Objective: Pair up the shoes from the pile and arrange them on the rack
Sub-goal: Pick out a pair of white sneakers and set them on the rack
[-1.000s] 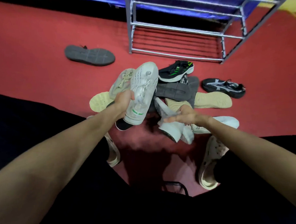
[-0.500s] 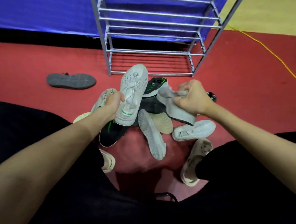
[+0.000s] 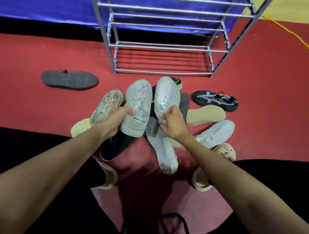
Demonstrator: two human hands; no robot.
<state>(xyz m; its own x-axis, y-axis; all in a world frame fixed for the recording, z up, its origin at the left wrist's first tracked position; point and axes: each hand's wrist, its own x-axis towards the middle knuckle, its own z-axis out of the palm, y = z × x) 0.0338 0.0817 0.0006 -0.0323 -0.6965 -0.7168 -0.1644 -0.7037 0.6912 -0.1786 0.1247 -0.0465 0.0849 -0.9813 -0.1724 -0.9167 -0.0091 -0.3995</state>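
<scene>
My left hand [image 3: 113, 121] grips a white sneaker with green marks [image 3: 138, 107] by its side, toe pointing away from me. My right hand [image 3: 173, 125] holds the matching white sneaker [image 3: 166, 97] at its heel, just right of the first; the two are side by side above the pile. Beneath them the pile holds a beige sneaker [image 3: 104, 108], a black sneaker with a green stripe [image 3: 114, 146], a white shoe sole-up [image 3: 163, 151], another white shoe [image 3: 215, 134] and a tan sole [image 3: 205, 114]. The metal rack [image 3: 161, 46] stands just beyond, its shelves bare.
A dark shoe lies sole-up [image 3: 70, 79] on the red floor at left. A black and grey sneaker [image 3: 215, 99] lies right of the pile. My feet wear cream clogs [image 3: 223, 151]. A yellow cable [image 3: 294, 35] runs at far right. A blue sheet hangs behind the rack.
My right hand has lifted the second white sneaker and turned it toe-forward beside the one in my left hand. My view has tilted up toward the rack.
</scene>
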